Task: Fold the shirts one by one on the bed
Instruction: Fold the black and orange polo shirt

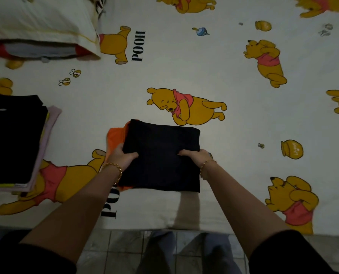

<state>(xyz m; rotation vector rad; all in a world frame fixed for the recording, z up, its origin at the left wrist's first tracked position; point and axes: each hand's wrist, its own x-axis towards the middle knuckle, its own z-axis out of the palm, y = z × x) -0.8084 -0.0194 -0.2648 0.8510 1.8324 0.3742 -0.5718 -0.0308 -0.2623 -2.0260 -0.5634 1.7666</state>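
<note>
Shirt (162,153), black and folded, lies on an orange shirt (115,137) near the middle of the bed's (204,66) front edge. Left hand (123,156) and right hand (194,157) grasp its sides, thumbs on top. The sheet has a bear print. A folded stack (12,139) lies at the left edge, a pillow (40,22) in the far-left corner, and tiled floor (125,244) below.

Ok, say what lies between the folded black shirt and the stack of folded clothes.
Head view: orange cloth peeking from under the black shirt, then bare printed bedsheet.

One black shirt (161,147), one orange shirt (116,136), one folded stack (12,139), one pillow (40,18), two hands (123,157) (194,158), two bracelets (116,171) (204,167).
</note>
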